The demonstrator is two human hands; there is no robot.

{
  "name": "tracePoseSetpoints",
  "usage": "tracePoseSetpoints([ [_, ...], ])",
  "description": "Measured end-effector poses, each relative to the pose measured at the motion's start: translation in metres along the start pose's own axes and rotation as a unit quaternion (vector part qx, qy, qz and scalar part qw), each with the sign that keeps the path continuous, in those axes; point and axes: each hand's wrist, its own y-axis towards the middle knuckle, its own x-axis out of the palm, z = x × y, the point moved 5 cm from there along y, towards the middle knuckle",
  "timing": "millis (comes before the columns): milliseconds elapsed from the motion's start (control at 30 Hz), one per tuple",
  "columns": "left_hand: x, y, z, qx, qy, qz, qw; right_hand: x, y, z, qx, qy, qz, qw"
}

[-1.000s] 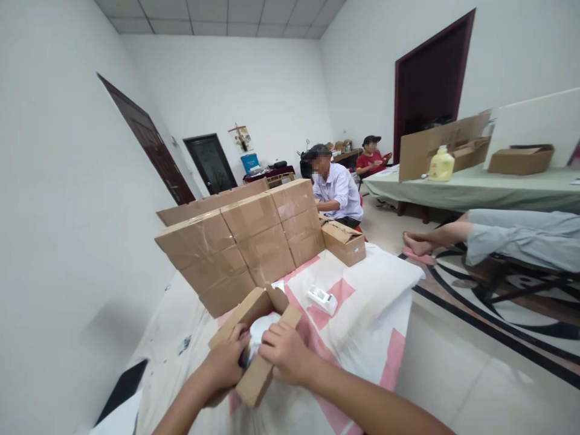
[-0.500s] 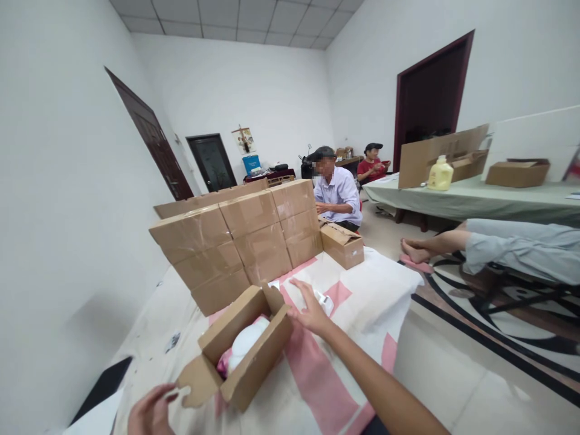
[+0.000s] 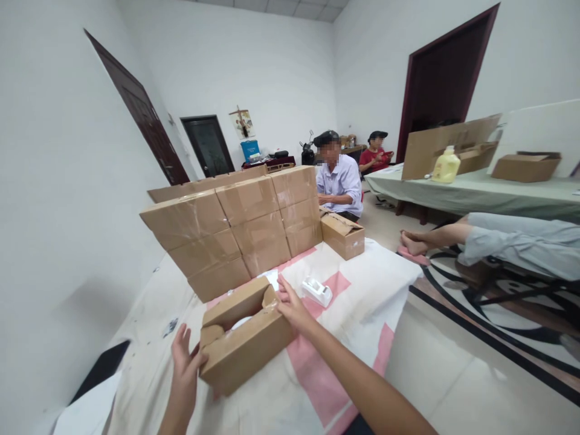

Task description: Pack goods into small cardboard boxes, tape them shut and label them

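An open cardboard box [image 3: 247, 357] sits in front of me on the cloth, its long side flaps upright and its end flaps folded inward. A rounded white item [image 3: 241, 323] shows inside, mostly hidden by the walls. My left hand [image 3: 183, 353] holds the box's left end, thumb at the corner and fingers pointing up. At the opposite end, my right hand [image 3: 292, 307] grips the end wall and flap, fingertips by the top edge. A white tape dispenser [image 3: 317, 292] lies just beyond my right hand.
Taped cartons [image 3: 235, 226] are stacked behind the box, with another carton [image 3: 343, 234] at their right. The pink-and-white cloth [image 3: 317, 380] covers the table. One person [image 3: 339, 181] sits behind the stack, another [image 3: 376, 158] farther back. Someone's legs [image 3: 453, 235] extend at the right.
The left end flap has gone from hanging outward to folded in. My left hand has moved up and right onto the box end; more of the white item is now covered.
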Motion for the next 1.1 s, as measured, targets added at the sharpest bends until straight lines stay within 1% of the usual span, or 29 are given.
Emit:
tracePoseSetpoints([
  [67, 0.006, 0.009, 0.0, -0.046, -0.027, -0.033, 0.998, 0.004, 0.011, 0.01, 0.022, 0.03, -0.031, 0.999],
  [100, 0.008, 0.013, 0.001, -0.045, -0.044, -0.044, 0.997, 0.006, 0.015, 0.012, 0.022, 0.04, -0.043, 0.998],
  [133, 0.01, 0.015, 0.003, -0.031, -0.055, -0.048, 0.997, 0.007, 0.018, 0.013, 0.017, 0.047, -0.051, 0.997],
  [233, 0.011, 0.017, 0.007, 0.026, -0.054, -0.02, 0.998, 0.008, 0.02, 0.009, -0.013, 0.053, -0.051, 0.997],
  [300, 0.011, 0.015, 0.006, 0.048, -0.043, -0.013, 0.998, 0.007, 0.017, 0.003, -0.036, 0.041, -0.047, 0.997],
  [400, 0.008, 0.014, 0.005, 0.077, 0.013, -0.033, 0.996, 0.004, 0.013, -0.009, -0.067, 0.006, -0.051, 0.996],
  [467, 0.005, 0.016, 0.01, 0.098, 0.092, -0.069, 0.988, 0.003, 0.013, -0.016, -0.089, -0.02, -0.058, 0.994],
  [533, 0.005, 0.018, 0.022, 0.121, 0.203, -0.102, 0.966, 0.001, 0.013, -0.023, -0.108, -0.049, -0.061, 0.991],
  [600, 0.013, 0.016, 0.038, 0.14, 0.326, -0.125, 0.926, 0.0, 0.013, -0.028, -0.122, -0.079, -0.061, 0.988],
  [667, 0.029, 0.01, 0.055, 0.157, 0.432, -0.149, 0.876, 0.0, 0.012, -0.032, -0.133, -0.107, -0.06, 0.984],
  [700, 0.04, 0.005, 0.061, 0.169, 0.466, -0.167, 0.852, 0.0, 0.01, -0.033, -0.138, -0.119, -0.058, 0.982],
  [767, 0.063, -0.006, 0.067, 0.192, 0.506, -0.21, 0.814, -0.002, 0.006, -0.034, -0.144, -0.139, -0.052, 0.978],
  [800, 0.072, -0.011, 0.067, 0.196, 0.521, -0.229, 0.799, -0.006, 0.003, -0.034, -0.145, -0.147, -0.043, 0.978],
  [867, 0.084, -0.016, 0.06, 0.187, 0.553, -0.249, 0.773, -0.024, -0.004, -0.031, -0.139, -0.163, 0.003, 0.977],
  [933, 0.086, -0.016, 0.051, 0.174, 0.578, -0.248, 0.758, -0.057, -0.013, -0.024, -0.123, -0.176, 0.097, 0.972],
  [967, 0.086, -0.015, 0.048, 0.173, 0.583, -0.246, 0.755, -0.079, -0.018, -0.019, -0.109, -0.182, 0.156, 0.965],
  [1033, 0.083, -0.011, 0.043, 0.183, 0.578, -0.244, 0.757, -0.124, -0.03, -0.008, -0.072, -0.194, 0.267, 0.941],
  [1067, 0.081, -0.009, 0.042, 0.191, 0.571, -0.242, 0.76, -0.144, -0.035, -0.003, -0.051, -0.202, 0.31, 0.928],
  [1100, 0.079, -0.008, 0.041, 0.199, 0.563, -0.24, 0.765, -0.161, -0.039, 0.003, -0.03, -0.21, 0.339, 0.916],
])
